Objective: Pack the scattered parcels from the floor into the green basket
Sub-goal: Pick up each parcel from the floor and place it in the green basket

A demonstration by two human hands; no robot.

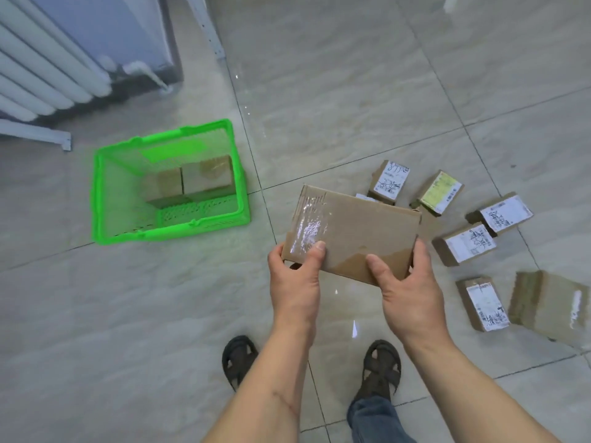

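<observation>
- Cardboard parcel (355, 231), flat and brown with clear tape at its left end, is held above the floor between both hands.
- Left hand (295, 279) grips the near-left corner, thumb on top over the tape, fingers curled beneath.
- Right hand (412, 289) grips the near-right corner, thumb on the top face, fingers wrapped around the right edge.
- Held parcel sits in the air to the right of the green basket (105, 199), apart from it.
- Green basket stands on the tiled floor (351, 91), with 2 brown boxes (188, 183) side by side inside, against its far wall.
- 5 small labelled parcels (470, 244) lie scattered on the floor right of the hands; 1 larger taped parcel (550, 305) lies at the far right edge.
- 2 dark sandals (240, 359) show below the forearms.
- White radiator (41, 68) stands at upper left, beyond the basket.
</observation>
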